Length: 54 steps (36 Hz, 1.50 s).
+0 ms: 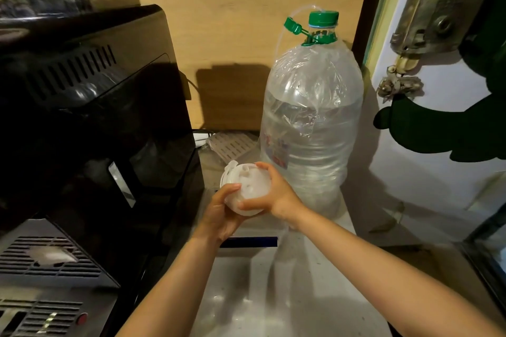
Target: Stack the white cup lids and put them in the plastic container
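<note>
A stack of white cup lids (247, 186) is held above the counter between both hands, its top lid facing me. My left hand (221, 213) grips the stack from below and on the left. From the right, my right hand (276, 194) wraps around it, thumb over the far rim. A clear plastic container (216, 172) lies under and behind the hands, mostly hidden by them, so its outline is hard to make out.
A large clear water bottle (312, 117) with a green cap stands just right of the hands. A black coffee machine (90, 107) fills the left side, its drip grille (46, 260) at lower left. A pale counter (273, 287) runs below. A white wall rises on the right.
</note>
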Available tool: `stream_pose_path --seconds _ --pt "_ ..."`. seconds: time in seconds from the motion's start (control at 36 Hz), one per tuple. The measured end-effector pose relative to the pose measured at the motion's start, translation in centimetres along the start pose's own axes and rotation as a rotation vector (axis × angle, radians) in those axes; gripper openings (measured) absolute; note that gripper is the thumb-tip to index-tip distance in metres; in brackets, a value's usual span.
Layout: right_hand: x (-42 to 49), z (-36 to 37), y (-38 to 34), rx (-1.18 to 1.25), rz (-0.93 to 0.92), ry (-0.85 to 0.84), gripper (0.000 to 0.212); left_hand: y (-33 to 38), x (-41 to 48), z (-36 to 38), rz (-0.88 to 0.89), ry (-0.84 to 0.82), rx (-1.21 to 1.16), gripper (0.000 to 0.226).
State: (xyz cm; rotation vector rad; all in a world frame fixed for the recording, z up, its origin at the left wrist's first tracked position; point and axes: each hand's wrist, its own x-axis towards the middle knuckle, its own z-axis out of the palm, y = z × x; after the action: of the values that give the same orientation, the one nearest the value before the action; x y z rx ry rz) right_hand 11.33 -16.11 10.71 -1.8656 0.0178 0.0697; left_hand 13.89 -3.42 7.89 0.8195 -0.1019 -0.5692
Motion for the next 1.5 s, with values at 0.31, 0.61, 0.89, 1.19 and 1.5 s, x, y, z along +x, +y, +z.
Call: stream_pose_path --seconds 0.31,0.61,0.89,1.19,1.5 --pt "4.1 0.5 3.5 -0.168 0.038 0.081 0.093 0.1 2.9 -2.8 -0.098 0.297 0.365 0.043" --pt "6.6 2.0 6.9 -0.354 0.135 0.011 0.094 -0.2 4.8 -5.9 -0.246 0.465 0.903 0.041" --pt "7.4 2.4 8.7 -0.431 0.227 -0.149 0.093 -0.9 6.2 -7.8 -0.34 0.428 1.195 0.039" --pt "7.4 3.2 10.1 -0.482 0.309 -0.214 0.09 -3.0 6.6 -8.9 -0.425 0.429 1.208 0.037" --pt "7.6 3.1 9.9 -0.595 0.343 -0.29 0.094 -3.3 6.5 -9.3 -0.379 0.37 1.298 0.032"
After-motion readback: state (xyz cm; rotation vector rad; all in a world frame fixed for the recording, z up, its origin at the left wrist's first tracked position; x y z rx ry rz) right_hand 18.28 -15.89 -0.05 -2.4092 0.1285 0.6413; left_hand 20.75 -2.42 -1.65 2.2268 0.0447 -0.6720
